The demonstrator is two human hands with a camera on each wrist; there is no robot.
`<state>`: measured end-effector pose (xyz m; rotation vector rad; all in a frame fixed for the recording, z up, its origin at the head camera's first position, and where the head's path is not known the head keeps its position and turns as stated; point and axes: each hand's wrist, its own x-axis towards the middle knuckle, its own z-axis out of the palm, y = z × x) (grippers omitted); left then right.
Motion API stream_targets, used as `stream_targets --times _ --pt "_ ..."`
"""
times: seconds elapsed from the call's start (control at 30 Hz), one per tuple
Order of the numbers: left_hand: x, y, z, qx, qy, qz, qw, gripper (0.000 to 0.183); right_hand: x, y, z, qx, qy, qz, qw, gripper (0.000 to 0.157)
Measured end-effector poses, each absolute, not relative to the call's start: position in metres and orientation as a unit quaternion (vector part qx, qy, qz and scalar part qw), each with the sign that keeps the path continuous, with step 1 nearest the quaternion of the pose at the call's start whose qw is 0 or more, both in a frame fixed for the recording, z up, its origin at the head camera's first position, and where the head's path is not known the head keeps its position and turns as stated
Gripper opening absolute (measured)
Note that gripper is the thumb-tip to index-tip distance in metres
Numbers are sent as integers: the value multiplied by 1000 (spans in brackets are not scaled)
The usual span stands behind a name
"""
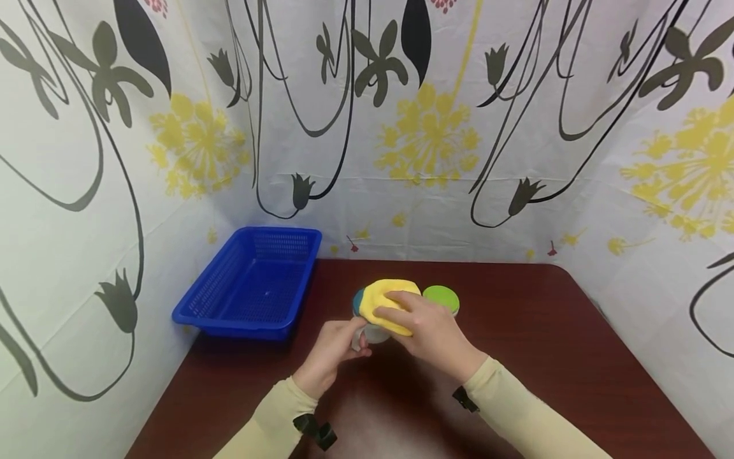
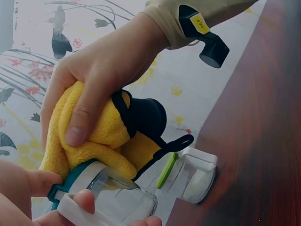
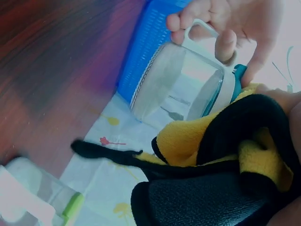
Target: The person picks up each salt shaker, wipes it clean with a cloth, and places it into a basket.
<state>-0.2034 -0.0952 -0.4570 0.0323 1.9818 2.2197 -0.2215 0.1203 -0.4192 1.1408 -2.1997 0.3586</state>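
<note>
My left hand (image 1: 328, 357) grips a clear glass jar (image 3: 176, 87) by its white handle (image 3: 198, 40). A teal lid (image 1: 358, 301) tops the jar, partly covered by a yellow cloth (image 1: 378, 298) with dark trim. My right hand (image 1: 432, 330) holds this cloth bunched, its fingers spread and bent over it, against the jar's lid end. In the right wrist view, the cloth's dark side and a hanging loop (image 3: 106, 153) show. Just beyond my right hand stands a second clear jar (image 2: 200, 183) with a green lid (image 1: 441, 296) and a white handle.
On the left of the dark red-brown table (image 1: 545, 331) sits a blue plastic basket (image 1: 229, 325) with slotted sides. A white floral sheet (image 1: 344, 146) hangs along the back and both sides of the table.
</note>
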Motion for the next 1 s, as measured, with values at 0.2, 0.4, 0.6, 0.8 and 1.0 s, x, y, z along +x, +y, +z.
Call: stream_targets --times 0.2,0.4,0.6,0.8,1.0 --pt "-201 -97 -453 6 674 734 83 46 -226 126 -417 419 -840 37 342 44" --pt "-198 -97 -451 14 664 741 101 48 -238 137 -415 394 -853 19 340 45" --pt "-196 -99 -449 12 667 739 95 50 -236 135 -417 409 -847 31 340 44" --pt "-197 -98 -449 7 668 737 100 49 -231 132 -417 411 -846 31 338 46" --pt "-198 -95 -451 5 677 730 94 49 -225 129 -417 418 -847 24 327 49"
